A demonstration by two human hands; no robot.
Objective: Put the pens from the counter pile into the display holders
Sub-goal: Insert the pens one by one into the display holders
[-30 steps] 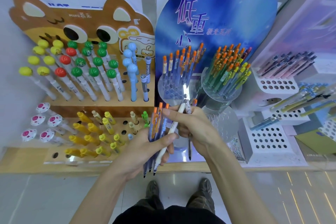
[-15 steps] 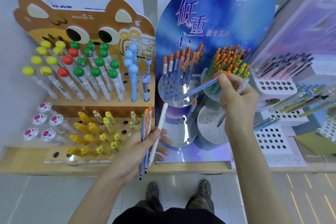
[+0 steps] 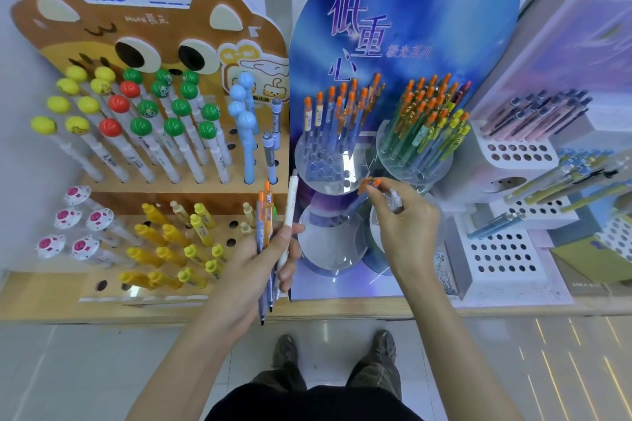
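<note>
My left hand (image 3: 263,260) grips a bundle of pens (image 3: 266,232): orange-capped blue ones and one long white pen (image 3: 290,212), tips pointing down. My right hand (image 3: 405,225) pinches an orange-capped pen (image 3: 367,190) by its top, over the lower clear round holders (image 3: 328,243) of the blue display stand (image 3: 393,27). A second clear-ended pen shows between its fingers. The upper left round holder (image 3: 325,164) holds several orange-capped blue pens. The upper right holder (image 3: 413,161) is packed with orange- and yellow-capped pens.
A brown cat-shaped wooden stand (image 3: 143,31) at left holds ball-topped, yellow and pink-topped pens. White perforated holders (image 3: 502,256) with pastel pens stand at right. The wooden counter edge (image 3: 136,309) runs across below; my shoes (image 3: 287,349) are on the tiled floor.
My right hand took a pen from the left hand's bundle, reached up to the upper right holder, and now has come down and left to the lower holders. The left hand stayed put.
</note>
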